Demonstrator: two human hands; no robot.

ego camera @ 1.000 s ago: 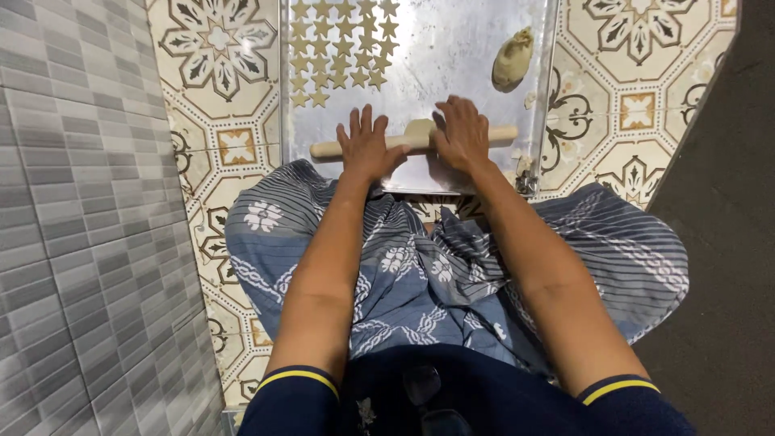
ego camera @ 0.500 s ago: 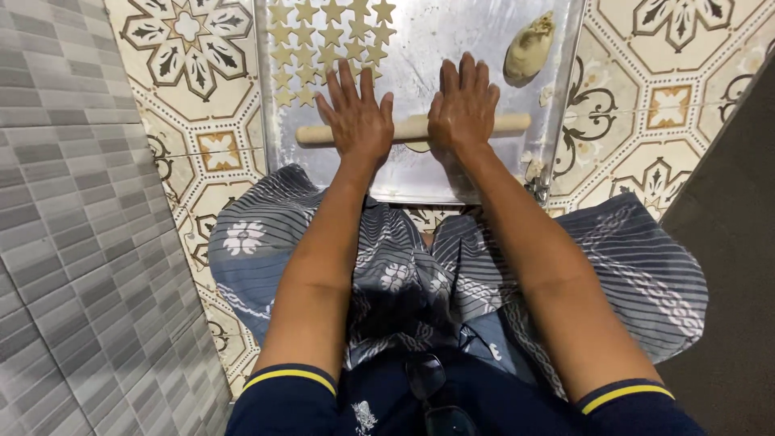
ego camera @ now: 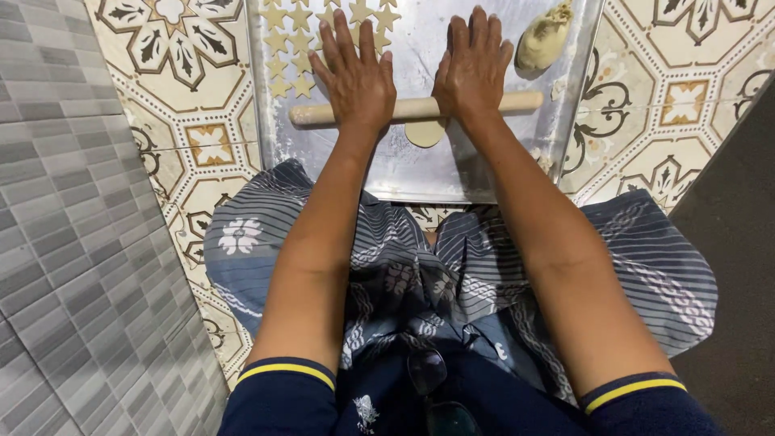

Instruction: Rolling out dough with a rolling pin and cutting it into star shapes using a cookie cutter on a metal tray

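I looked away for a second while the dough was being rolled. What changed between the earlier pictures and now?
Both hands, left hand and right hand, pushed the rolling pin forward along the metal tray, away from the body, palms flat on top. A flattened bit of dough now shows behind the pin. The star cutouts and the dough lump kept their places on the tray.

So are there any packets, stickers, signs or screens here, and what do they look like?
None in view: no packets, labels, signs or screens.
Only a metal tray on patterned floor tiles, with both hands flat on a wooden rolling pin, star-shaped dough cut-outs and a dough lump.
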